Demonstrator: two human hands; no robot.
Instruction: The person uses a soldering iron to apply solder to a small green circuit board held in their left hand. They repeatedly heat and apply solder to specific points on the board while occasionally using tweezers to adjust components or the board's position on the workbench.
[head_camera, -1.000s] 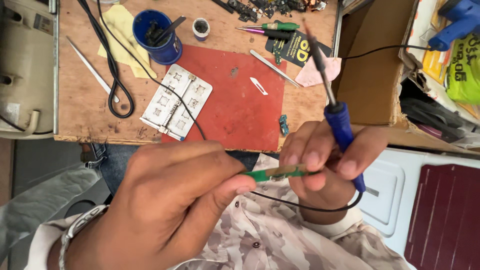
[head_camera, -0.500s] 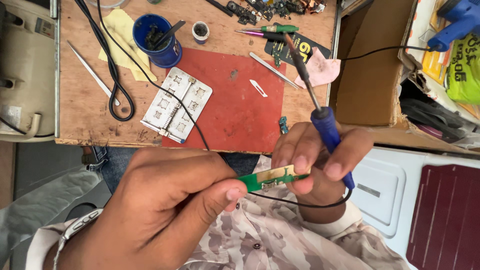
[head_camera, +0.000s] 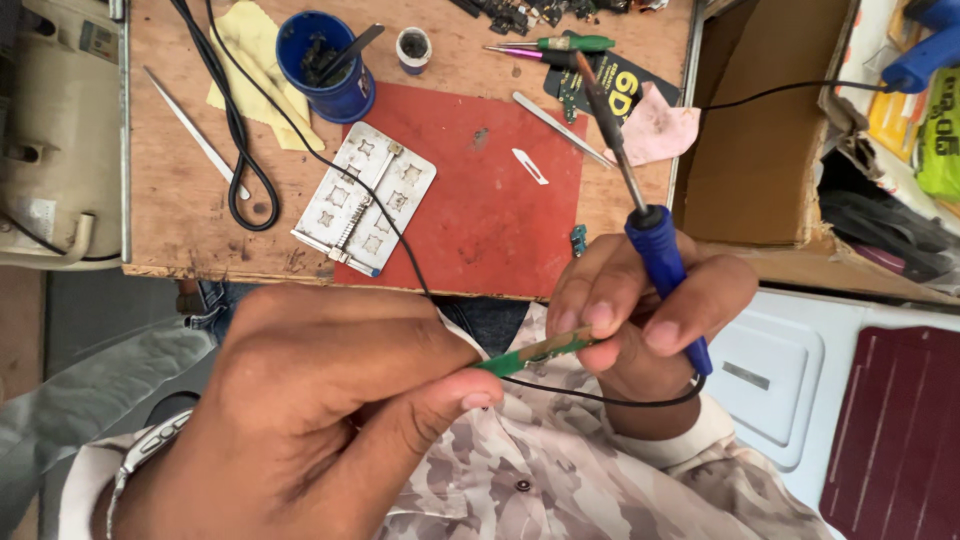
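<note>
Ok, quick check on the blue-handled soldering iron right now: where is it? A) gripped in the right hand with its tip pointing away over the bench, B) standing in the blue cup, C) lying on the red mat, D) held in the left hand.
A: the right hand grips the soldering iron by its blue handle, tip pointing away over the wooden bench, while both hands pinch the small green board.

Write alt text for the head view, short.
Seen from above, a person's left hand and right hand pinch a small green circuit strip between them, the right hand also gripping a blue-handled soldering iron with its tip pointing away. Beyond lies a wooden bench with a red mat, a metal board holder and a blue cup of tools.
</note>
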